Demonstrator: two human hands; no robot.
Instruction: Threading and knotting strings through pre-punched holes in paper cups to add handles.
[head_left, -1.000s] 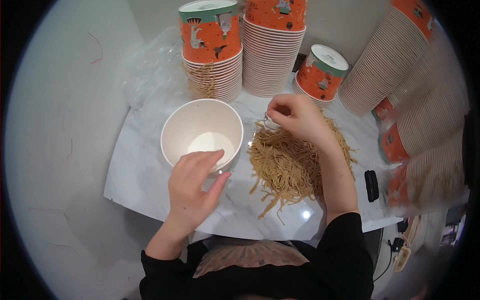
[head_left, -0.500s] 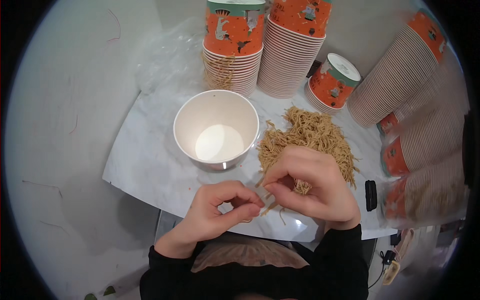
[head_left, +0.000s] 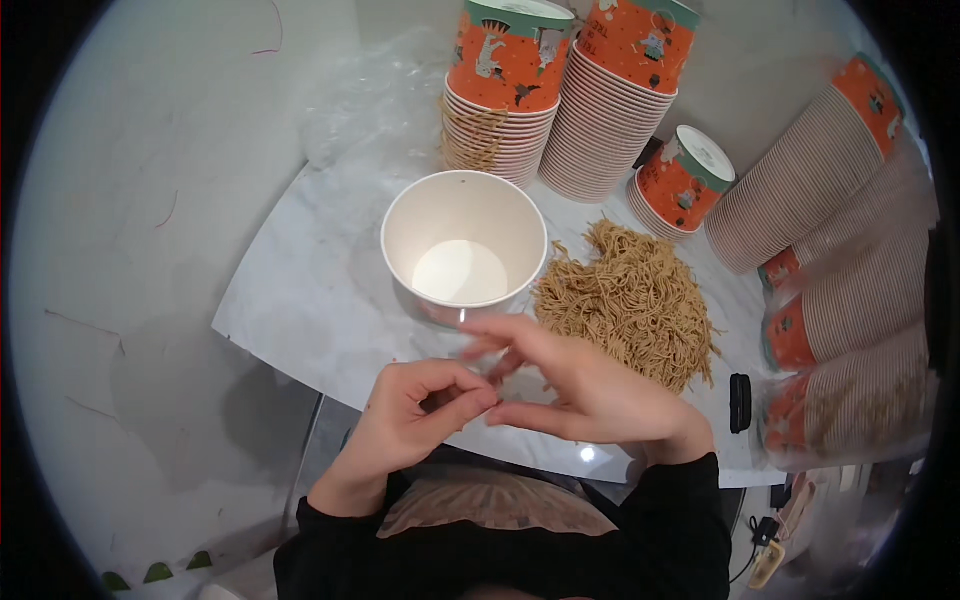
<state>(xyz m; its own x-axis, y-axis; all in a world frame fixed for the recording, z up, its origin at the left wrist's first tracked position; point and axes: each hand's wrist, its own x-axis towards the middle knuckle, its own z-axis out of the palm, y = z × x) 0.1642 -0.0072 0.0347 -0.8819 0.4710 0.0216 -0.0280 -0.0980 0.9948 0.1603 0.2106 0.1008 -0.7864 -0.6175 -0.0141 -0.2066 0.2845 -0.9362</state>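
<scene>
Meeting fingertips below the white bowl [head_left: 464,248]: left hand [head_left: 415,420] pinched, right hand [head_left: 580,385] spread (noodles [head_left: 630,300] beside).

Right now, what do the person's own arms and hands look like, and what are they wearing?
Both hands are bare: no gloves, and no rings or watch that I can make out on the left hand or the right hand. Black long sleeves cover both forearms and end at the wrists. The cuffs look plain, with no visible markings. The right hand's fingertips are slightly blurred.
</scene>
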